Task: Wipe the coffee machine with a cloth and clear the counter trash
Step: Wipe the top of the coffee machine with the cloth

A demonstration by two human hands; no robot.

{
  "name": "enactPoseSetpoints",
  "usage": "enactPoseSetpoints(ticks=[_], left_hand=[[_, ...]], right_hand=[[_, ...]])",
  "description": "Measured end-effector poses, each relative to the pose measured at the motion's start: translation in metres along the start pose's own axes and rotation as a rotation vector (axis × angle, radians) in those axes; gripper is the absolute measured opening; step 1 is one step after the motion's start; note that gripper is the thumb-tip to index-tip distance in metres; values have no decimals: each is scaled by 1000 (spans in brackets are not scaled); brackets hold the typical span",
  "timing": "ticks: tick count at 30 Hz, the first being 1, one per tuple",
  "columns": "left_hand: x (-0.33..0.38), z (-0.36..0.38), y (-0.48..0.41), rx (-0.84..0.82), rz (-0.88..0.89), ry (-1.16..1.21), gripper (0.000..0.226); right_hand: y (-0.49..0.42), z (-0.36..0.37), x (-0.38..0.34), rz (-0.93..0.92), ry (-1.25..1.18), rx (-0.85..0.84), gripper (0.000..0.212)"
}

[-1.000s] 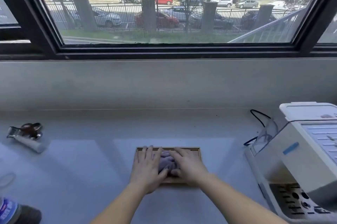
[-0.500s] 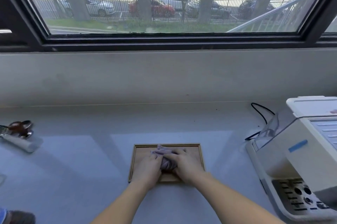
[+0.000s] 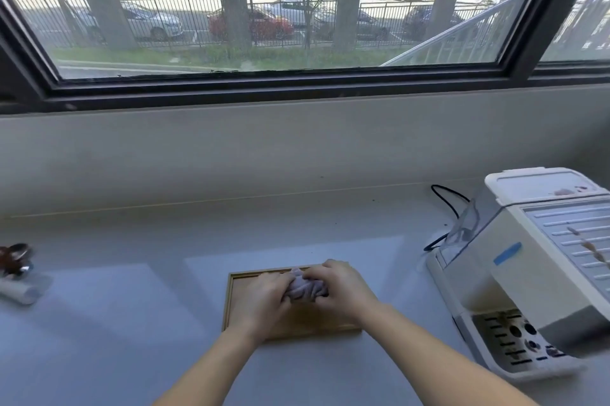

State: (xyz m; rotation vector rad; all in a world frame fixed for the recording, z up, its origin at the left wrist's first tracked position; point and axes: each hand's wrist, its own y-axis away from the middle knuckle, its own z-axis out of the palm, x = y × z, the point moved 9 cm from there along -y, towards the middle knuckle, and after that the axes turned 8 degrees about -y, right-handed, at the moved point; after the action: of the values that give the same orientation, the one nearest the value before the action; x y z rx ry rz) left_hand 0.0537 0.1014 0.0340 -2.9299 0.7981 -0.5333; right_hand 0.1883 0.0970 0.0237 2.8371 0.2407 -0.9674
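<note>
Both hands, left hand (image 3: 264, 298) and right hand (image 3: 341, 288), clench a bunched cloth (image 3: 305, 286) over the wooden tray (image 3: 237, 303) mid-surface; coffee machine (image 3: 528, 267) at the right edge, a tube (image 3: 16, 288) at the left.

Lilac cloth (image 3: 305, 288) bunched; white coffee machine (image 3: 528, 267) upright, counter's right.

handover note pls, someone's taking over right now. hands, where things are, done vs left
Left hand and right hand: both closed on the bunched lilac cloth, over the shallow wooden tray.
White coffee machine: at the right, not touched; small scraps lie on its ribbed top.
Brown wrapper and white tube: far left on the grey counter.
Done: cloth in hand.
Left: wipe machine, clear trash.
</note>
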Motion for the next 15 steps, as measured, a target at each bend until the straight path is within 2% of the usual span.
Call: enactPoseSetpoints(ticks=[9,13,15], left_hand=[[50,-38,-25,95,195,-30,45],[77,-65,-36,219,323,-21,50],[92,-81,-43,283,357,-1,44]], right_hand=[[27,-68,-2,30,49,154,48],[45,-107,-11,20,80,276,47],[56,-131,-18,10,99,354,46]])
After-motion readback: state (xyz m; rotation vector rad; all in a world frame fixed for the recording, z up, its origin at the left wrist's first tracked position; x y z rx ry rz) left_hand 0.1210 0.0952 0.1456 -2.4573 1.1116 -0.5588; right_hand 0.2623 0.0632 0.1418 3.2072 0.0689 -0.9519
